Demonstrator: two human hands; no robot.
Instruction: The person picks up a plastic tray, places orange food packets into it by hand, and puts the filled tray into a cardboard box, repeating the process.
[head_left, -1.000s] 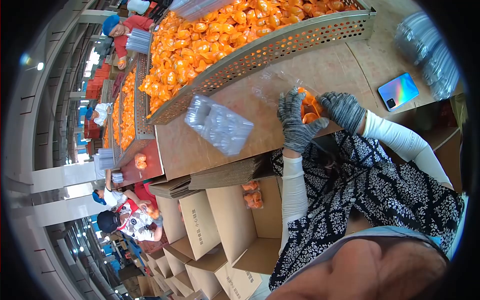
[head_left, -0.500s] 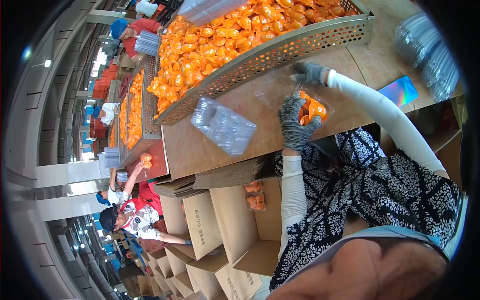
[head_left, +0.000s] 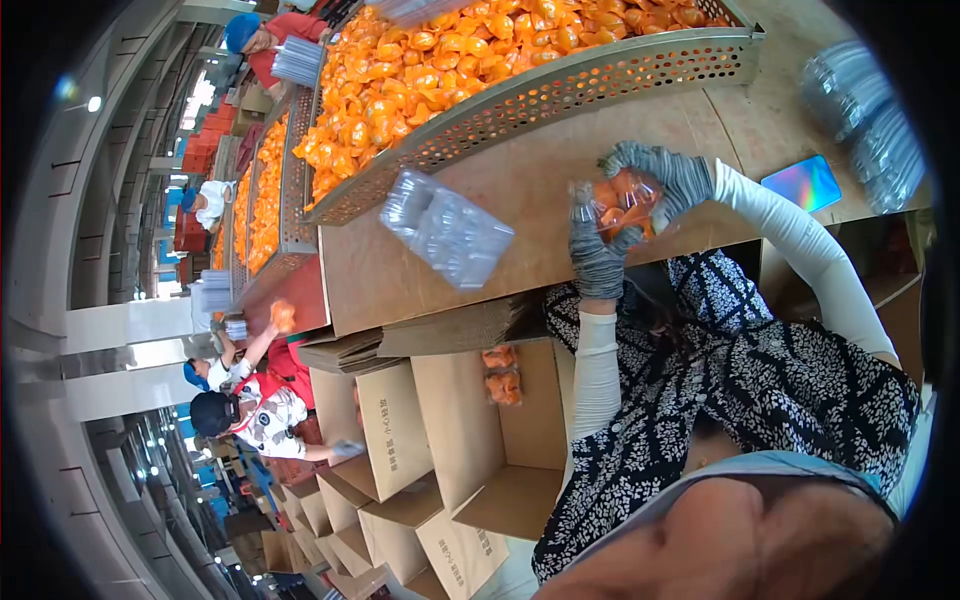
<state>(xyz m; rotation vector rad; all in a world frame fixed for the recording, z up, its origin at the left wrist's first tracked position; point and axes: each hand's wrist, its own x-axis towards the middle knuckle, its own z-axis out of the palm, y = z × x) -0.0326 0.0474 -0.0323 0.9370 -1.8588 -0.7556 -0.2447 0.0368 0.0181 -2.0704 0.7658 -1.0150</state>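
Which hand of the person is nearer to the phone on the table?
Right. The right hand holds the side of the orange pack toward the phone; the left hand grips the opposite side, farther away.

the head view looks forward and down, close over the table (head_left: pixel 540 240).

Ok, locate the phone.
In the head view, the phone lies on the table at the right, between the white right sleeve and the clear plastic stack.

I log: bright, soft light; glaring lamp (head_left: pixel 94 103), well left of the left grip (head_left: pixel 598 250); curved, black-rimmed edges.
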